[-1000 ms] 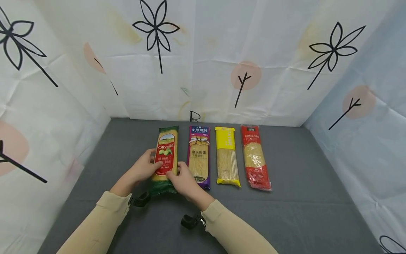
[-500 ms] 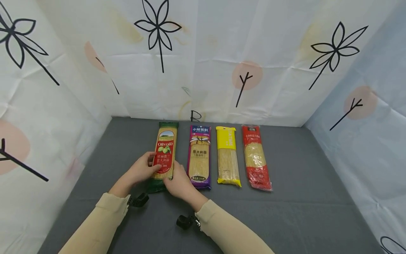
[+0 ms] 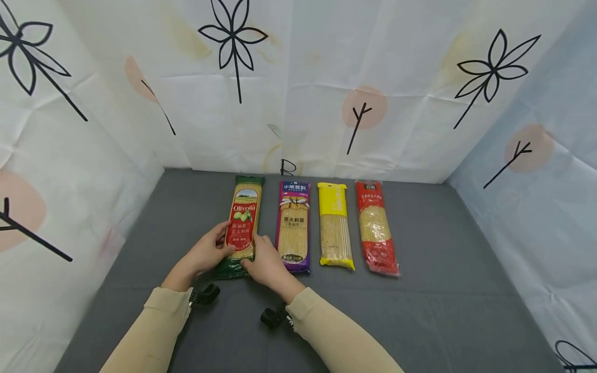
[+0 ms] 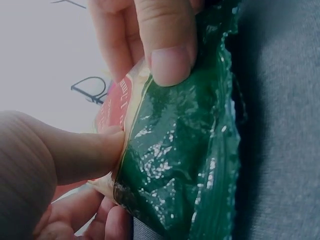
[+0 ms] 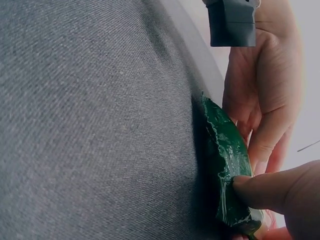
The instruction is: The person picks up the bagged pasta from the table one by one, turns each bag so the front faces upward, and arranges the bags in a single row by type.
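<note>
A green-ended pack of spaghetti with a red Olivoilà label lies at the left of a row of pasta packs, tilted slightly to the right at its far end. My left hand grips its left edge near the bottom, thumb on top of the wrapper. On the opposite edge my right hand holds it, with its thumb pressing near the green end. In the right wrist view the crimped green end sits close over the grey cloth, a thumb on it. The undersides of the pack and the curled fingers are mostly hidden.
To the right lie a purple-edged pasta pack, a yellow pasta pack and a red pasta pack, spaced apart. Grey cloth covers the table. Patterned white fabric walls stand at the back and sides.
The green-ended spaghetti pack has slid a little away from me, both hands holding it. My right hand has shifted slightly left and lower on the pack. The other packs keep their places.
</note>
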The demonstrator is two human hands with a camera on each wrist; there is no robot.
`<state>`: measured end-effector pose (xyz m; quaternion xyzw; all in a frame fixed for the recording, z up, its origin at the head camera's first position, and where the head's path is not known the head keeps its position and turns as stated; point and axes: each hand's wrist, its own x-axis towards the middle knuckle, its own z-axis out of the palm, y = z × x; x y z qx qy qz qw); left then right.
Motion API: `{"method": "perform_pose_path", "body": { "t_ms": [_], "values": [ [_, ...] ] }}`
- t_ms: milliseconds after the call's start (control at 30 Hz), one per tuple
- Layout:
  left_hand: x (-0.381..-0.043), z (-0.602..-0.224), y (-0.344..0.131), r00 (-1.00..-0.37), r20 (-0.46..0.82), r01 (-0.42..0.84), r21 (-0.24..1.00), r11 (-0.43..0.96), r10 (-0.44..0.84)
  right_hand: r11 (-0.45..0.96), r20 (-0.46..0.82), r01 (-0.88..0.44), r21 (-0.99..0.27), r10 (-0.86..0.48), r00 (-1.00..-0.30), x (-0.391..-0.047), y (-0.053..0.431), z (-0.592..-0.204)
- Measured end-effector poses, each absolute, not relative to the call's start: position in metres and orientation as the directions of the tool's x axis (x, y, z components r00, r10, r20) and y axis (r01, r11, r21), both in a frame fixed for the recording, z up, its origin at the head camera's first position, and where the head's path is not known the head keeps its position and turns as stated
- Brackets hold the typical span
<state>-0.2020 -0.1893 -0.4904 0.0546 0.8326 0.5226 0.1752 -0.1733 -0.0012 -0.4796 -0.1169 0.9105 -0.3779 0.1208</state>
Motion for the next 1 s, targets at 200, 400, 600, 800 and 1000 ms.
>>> {"method": "perform_pose_path", "body": {
  "t_ms": [200, 400, 600, 800, 1000],
  "values": [
    [-0.2, -0.494, -0.187, -0.927, -0.247, -0.112, 0.9, 0.422, 0.282, 0.703, -0.145, -0.103, -0.703, -0.285, -0.948, -0.171, -0.001, -0.481],
    [-0.195, -0.495, -0.19, -0.932, -0.242, -0.104, 0.892, 0.441, 0.27, 0.711, -0.154, -0.101, -0.696, -0.285, -0.946, -0.168, -0.004, -0.481],
    [-0.189, -0.494, -0.183, -0.94, -0.248, -0.121, 0.884, 0.452, 0.233, 0.479, -0.156, -0.025, -0.877, -0.335, -0.929, -0.163, 0.03, -0.474],
    [-0.181, -0.488, -0.18, -0.968, -0.198, -0.067, 0.798, 0.599, 0.155, 0.534, 0.129, -0.236, -0.812, -0.23, -0.965, -0.166, 0.104, -0.465],
    [-0.172, -0.479, -0.17, -0.984, 0.071, 0.177, 0.531, 0.828, 0.165, 0.876, 0.391, -0.373, -0.304, -0.242, -0.888, -0.174, 0.16, -0.471]
  ]
}}
